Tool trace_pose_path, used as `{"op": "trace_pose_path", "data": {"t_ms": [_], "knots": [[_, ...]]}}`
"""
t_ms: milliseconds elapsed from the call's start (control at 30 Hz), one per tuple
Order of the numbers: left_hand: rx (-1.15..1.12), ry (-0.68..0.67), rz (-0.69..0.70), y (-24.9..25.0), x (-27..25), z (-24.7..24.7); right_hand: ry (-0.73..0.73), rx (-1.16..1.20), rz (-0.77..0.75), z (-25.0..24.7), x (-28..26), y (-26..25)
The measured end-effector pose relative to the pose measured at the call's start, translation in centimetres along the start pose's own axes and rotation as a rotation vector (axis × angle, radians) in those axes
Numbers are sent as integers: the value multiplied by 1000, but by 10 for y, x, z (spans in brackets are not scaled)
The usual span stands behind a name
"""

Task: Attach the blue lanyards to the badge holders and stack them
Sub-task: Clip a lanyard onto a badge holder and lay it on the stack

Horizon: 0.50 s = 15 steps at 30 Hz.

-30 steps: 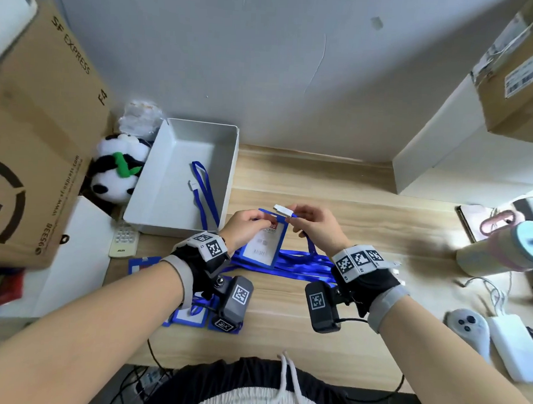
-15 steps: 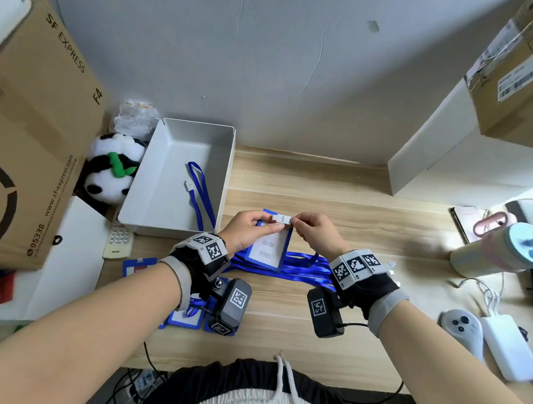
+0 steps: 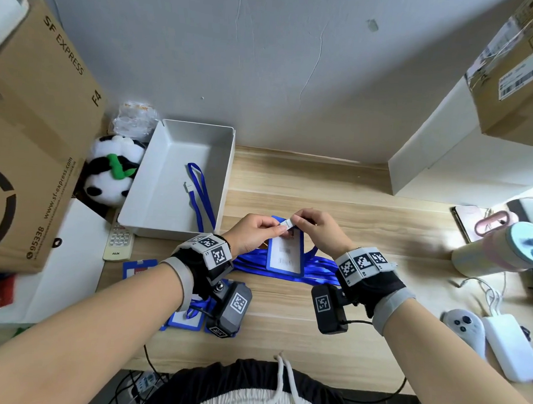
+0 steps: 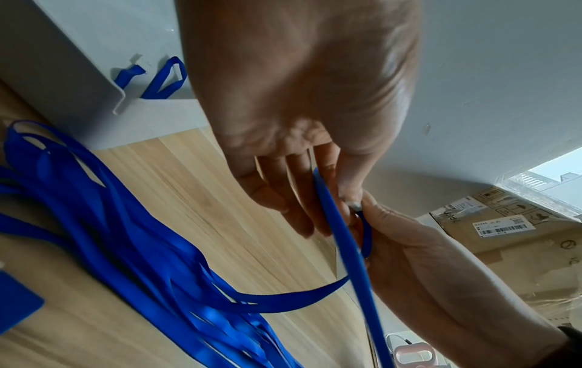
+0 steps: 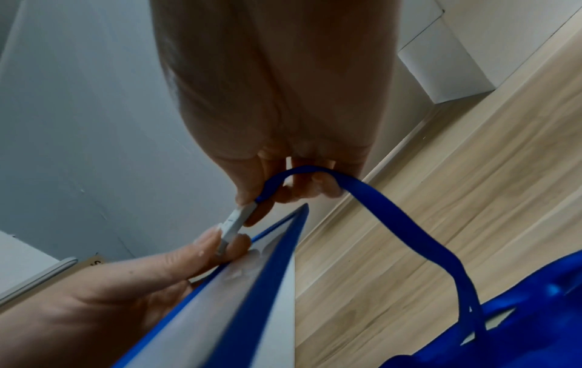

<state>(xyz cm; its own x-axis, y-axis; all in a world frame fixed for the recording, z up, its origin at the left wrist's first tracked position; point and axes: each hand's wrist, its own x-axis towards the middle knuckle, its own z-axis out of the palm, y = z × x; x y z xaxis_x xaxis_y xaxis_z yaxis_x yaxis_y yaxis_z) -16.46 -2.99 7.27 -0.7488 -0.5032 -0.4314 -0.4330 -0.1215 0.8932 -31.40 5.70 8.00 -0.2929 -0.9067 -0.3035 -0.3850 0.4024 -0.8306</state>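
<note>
A blue-framed badge holder (image 3: 284, 254) hangs upright over the desk, held at its top by my left hand (image 3: 258, 232), whose thumb and forefinger also touch the white clip (image 3: 287, 223). My right hand (image 3: 316, 228) pinches the other end of that white clip (image 5: 236, 220), with its blue lanyard strap (image 5: 393, 224) looping over the fingers down to a pile of blue lanyards (image 3: 286, 271) on the desk. The holder (image 5: 226, 293) is edge-on in the right wrist view. One more lanyard (image 3: 201, 196) lies in the white tray (image 3: 183, 131). Finished badge holders (image 3: 187, 317) lie under my left wrist.
A cardboard box (image 3: 33, 124) and panda toy (image 3: 114, 170) stand at the left, with a remote (image 3: 118, 241) beside the tray. At the right are a white box (image 3: 462, 155), a bottle (image 3: 501, 251), a game controller (image 3: 464, 329) and a white charger (image 3: 509, 343).
Both hands have come closer together at the holder's top, and the white clip now sits between the left and right fingertips. The holder hangs more upright than a second ago.
</note>
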Motion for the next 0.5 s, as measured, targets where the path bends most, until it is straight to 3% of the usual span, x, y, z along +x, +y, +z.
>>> {"op": "trace_pose_path", "data": {"t_ms": [300,500], "knots": [[39,-43,62,1,-2,5,-7,38,-29,0,-4,0],[-12,76,14,1,3,10,254,-85,-44,0,1,-2]]}}
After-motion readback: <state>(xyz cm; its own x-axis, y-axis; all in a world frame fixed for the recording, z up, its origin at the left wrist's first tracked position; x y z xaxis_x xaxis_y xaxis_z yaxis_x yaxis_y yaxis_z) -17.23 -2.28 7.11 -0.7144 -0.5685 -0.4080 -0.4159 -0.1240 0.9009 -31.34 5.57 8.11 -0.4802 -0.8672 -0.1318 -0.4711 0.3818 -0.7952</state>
